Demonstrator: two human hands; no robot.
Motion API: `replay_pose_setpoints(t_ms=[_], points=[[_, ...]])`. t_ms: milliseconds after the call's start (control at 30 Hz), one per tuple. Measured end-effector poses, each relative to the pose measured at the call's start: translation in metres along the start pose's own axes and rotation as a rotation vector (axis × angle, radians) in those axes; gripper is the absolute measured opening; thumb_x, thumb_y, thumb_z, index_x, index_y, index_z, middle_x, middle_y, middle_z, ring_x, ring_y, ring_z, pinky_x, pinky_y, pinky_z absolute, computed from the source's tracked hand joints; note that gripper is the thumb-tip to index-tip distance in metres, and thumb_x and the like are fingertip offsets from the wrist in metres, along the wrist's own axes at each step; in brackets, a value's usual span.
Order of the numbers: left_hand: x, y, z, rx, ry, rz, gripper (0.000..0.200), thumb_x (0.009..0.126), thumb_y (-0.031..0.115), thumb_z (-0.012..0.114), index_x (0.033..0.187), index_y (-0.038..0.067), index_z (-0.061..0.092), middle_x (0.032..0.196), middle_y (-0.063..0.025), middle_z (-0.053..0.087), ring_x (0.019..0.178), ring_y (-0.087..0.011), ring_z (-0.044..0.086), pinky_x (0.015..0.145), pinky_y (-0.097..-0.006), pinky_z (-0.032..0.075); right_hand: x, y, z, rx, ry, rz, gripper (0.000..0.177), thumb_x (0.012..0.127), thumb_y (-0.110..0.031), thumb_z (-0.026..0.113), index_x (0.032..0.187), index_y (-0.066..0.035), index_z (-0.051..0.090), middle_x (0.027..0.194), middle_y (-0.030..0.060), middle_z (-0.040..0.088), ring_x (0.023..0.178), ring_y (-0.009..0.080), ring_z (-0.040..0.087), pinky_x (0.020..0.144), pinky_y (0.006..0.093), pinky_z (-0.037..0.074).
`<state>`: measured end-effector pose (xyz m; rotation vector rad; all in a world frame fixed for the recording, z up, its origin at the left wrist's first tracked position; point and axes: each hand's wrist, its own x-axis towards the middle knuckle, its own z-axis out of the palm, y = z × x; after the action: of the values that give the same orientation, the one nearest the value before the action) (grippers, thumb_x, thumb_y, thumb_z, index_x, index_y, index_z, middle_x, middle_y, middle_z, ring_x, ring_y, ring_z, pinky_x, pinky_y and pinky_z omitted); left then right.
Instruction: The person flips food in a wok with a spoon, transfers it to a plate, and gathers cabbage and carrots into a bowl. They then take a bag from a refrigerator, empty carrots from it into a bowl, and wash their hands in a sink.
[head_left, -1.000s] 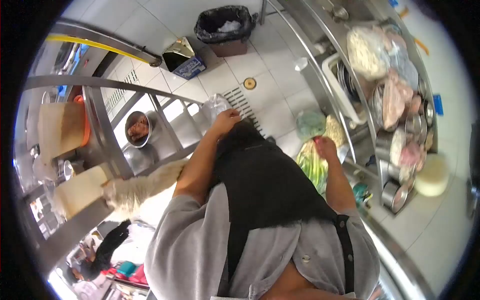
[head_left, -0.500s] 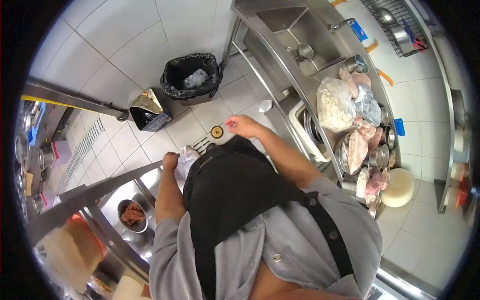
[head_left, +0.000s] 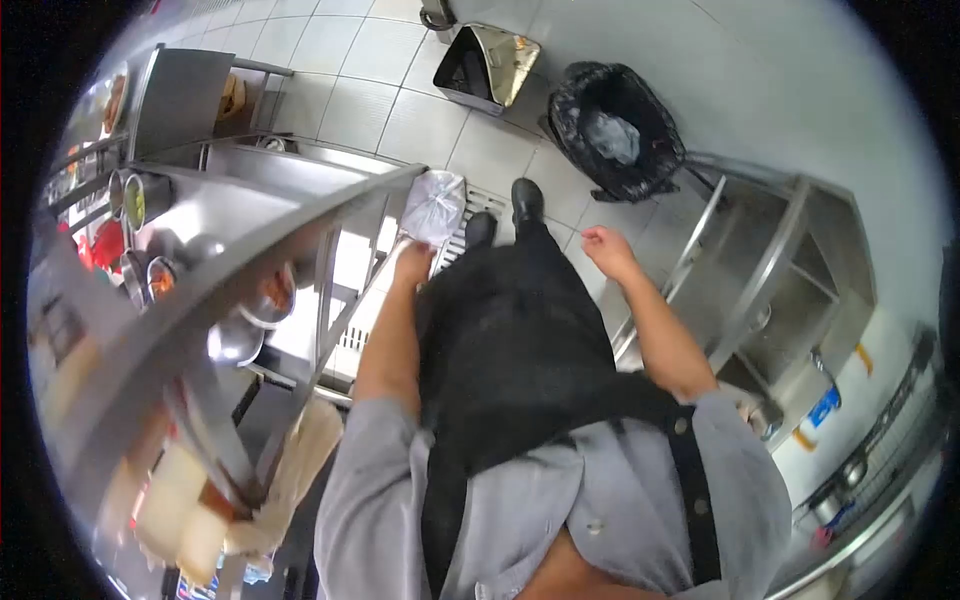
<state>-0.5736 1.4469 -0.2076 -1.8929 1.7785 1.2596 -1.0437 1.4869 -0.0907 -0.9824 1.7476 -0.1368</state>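
Observation:
My left hand (head_left: 413, 264) hangs beside the steel counter, its fingers closed at the near end of a whitish, translucent plastic bag (head_left: 436, 206). What the bag contains is hard to make out. My right hand (head_left: 610, 253) is held out over the floor on the other side of my black apron (head_left: 510, 340). Its fingers are loosely bent and apart, with nothing in them.
Ahead stand a black-lined trash bin (head_left: 615, 135) and an open rectangular tin (head_left: 487, 68) on the tiled floor (head_left: 375, 50). A steel sink (head_left: 780, 300) runs along the right. Left are steel shelving with bowls and a pot (head_left: 148, 200).
My body and view have turned left, so the bin and sink sit farther right and the left shelving looms closer. The plastic bag has stayed with my left hand.

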Motion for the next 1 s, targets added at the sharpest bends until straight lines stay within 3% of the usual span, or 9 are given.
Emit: replay_pose_setpoints(t_ms=[167, 433, 500, 600, 700, 733, 833, 933, 1000], points=[[0.017, -0.030, 0.075, -0.221, -0.092, -0.309, 0.053, 0.084, 0.033, 0.076, 0.125, 0.001, 0.069, 0.121, -0.0238, 0.070, 0.118, -0.0370, 0.066, 0.103, -0.0421, 0.050, 0.050, 0.004, 0.025, 0.091, 0.069, -0.126, 0.034, 0.093, -0.019, 0.070, 0.124, -0.005, 0.067, 0.107, 0.0106, 0.074, 0.098, 0.0205, 0.071, 0.088, 0.0344, 0.055], [0.232, -0.087, 0.204, -0.170, 0.027, -0.318, 0.075, 0.080, 0.031, 0.074, 0.145, 0.001, 0.051, 0.157, -0.0228, 0.041, 0.140, -0.0376, 0.048, 0.117, -0.0444, 0.039, 0.063, 0.199, 0.092, 0.061, -0.043, 0.314, 0.032, 0.096, -0.025, 0.072, 0.120, -0.005, 0.069, 0.104, 0.0128, 0.074, 0.097, 0.0200, 0.071, 0.087, 0.0338, 0.055], [0.287, -0.111, 0.229, -0.083, 0.027, -0.284, 0.083, 0.079, 0.029, 0.075, 0.149, -0.001, 0.043, 0.161, -0.0235, 0.034, 0.143, -0.0390, 0.044, 0.119, -0.0464, 0.037, 0.051, 0.246, 0.097, -0.048, -0.053, 0.353, 0.029, 0.100, -0.021, 0.068, 0.122, -0.001, 0.066, 0.094, 0.0067, 0.070, 0.082, 0.0112, 0.064, 0.074, 0.0279, 0.053], [0.335, -0.122, 0.246, 0.101, 0.192, -0.227, 0.097, 0.076, 0.033, 0.084, 0.153, 0.003, 0.034, 0.157, -0.0241, 0.039, 0.140, -0.0407, 0.046, 0.115, -0.0495, 0.041, 0.035, 0.274, 0.091, -0.165, -0.046, 0.440, 0.028, 0.101, -0.021, 0.067, 0.121, -0.001, 0.066, 0.094, 0.0052, 0.069, 0.081, 0.0106, 0.063, 0.073, 0.0277, 0.053], [0.345, -0.112, 0.224, 0.028, -0.058, -0.416, 0.097, 0.075, 0.036, 0.087, 0.151, 0.006, 0.035, 0.157, -0.0204, 0.041, 0.140, -0.0371, 0.048, 0.111, -0.0503, 0.045, 0.032, 0.297, 0.085, -0.143, -0.033, 0.497, 0.033, 0.098, -0.030, 0.070, 0.116, -0.002, 0.069, 0.096, 0.0108, 0.071, 0.090, 0.0166, 0.067, 0.081, 0.0322, 0.054], [0.341, -0.121, 0.231, 0.139, -0.002, -0.349, 0.071, 0.084, 0.037, 0.077, 0.143, 0.007, 0.050, 0.141, -0.0170, 0.058, 0.130, -0.0354, 0.057, 0.104, -0.0498, 0.049, 0.031, 0.297, 0.085, -0.142, -0.035, 0.505, 0.033, 0.098, -0.030, 0.070, 0.116, -0.002, 0.069, 0.096, 0.0108, 0.071, 0.090, 0.0166, 0.067, 0.081, 0.0322, 0.054], [0.343, -0.150, 0.239, 0.303, -0.196, -0.280, 0.042, 0.087, 0.026, 0.066, 0.123, 0.004, 0.068, 0.124, -0.0196, 0.069, 0.117, -0.0351, 0.067, 0.098, -0.0482, 0.054, 0.057, 0.288, 0.094, 0.104, -0.027, 0.562, 0.033, 0.098, -0.029, 0.070, 0.119, -0.003, 0.068, 0.096, 0.0098, 0.071, 0.090, 0.0161, 0.067, 0.082, 0.0311, 0.054], [0.312, -0.116, 0.199, 0.355, -0.259, -0.208, 0.028, 0.084, 0.018, 0.059, 0.099, 0.005, 0.078, 0.107, -0.0200, 0.075, 0.103, -0.0351, 0.073, 0.090, -0.0461, 0.058, 0.074, 0.264, 0.108, 0.149, 0.061, 0.395, 0.027, 0.100, -0.015, 0.067, 0.124, -0.002, 0.065, 0.100, 0.0045, 0.071, 0.083, 0.0115, 0.065, 0.074, 0.0271, 0.054], [0.287, -0.079, 0.169, 0.439, -0.313, -0.153, 0.028, 0.084, 0.018, 0.060, 0.101, 0.007, 0.079, 0.109, -0.0186, 0.075, 0.105, -0.0342, 0.073, 0.090, -0.0445, 0.057, 0.084, 0.223, 0.114, 0.047, 0.055, 0.299, 0.034, 0.095, -0.020, 0.071, 0.126, -0.006, 0.065, 0.104, 0.0096, 0.074, 0.094, 0.0187, 0.071, 0.085, 0.0315, 0.055]])
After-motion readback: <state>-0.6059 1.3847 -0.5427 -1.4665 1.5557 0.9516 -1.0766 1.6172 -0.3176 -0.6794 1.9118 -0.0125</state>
